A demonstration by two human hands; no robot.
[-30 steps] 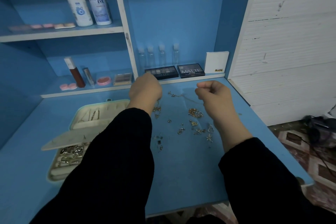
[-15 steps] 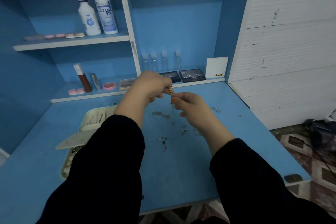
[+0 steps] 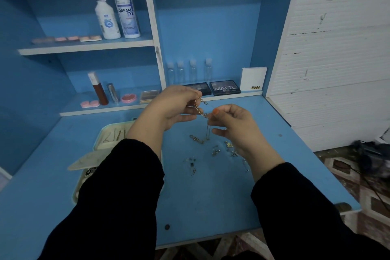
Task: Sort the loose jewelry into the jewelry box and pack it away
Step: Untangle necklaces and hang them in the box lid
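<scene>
Pinching a gold chain (image 3: 199, 109) between them, both hands hover above the blue desk (image 3: 211, 196). The left hand (image 3: 175, 107) curls its fingers round the upper end, where a small clasp sticks out to the right. The right hand (image 3: 234, 126) grips the lower end between thumb and forefinger, its thumbnail painted orange. The chain is made of chunky oval links, bright gold, and runs in a short curve from one hand down to the other. A much finer strand hangs below the right fingertips toward the desk; whether it belongs to the same piece I cannot tell.

Beneath and just beside the right wrist, loose jewelry (image 3: 215, 151) lies scattered on the desk. It is small silvery and gold bits, most too small to name, with a hooked, clasp-like piece farthest left.

The jewelry box (image 3: 109, 135), pale cream, lies open at the left of the desk, largely hidden by the left sleeve (image 3: 118, 186). Thin chains show in its far half and metallic pieces in the near half. A flat insert (image 3: 88, 159) juts out between the two halves.
</scene>
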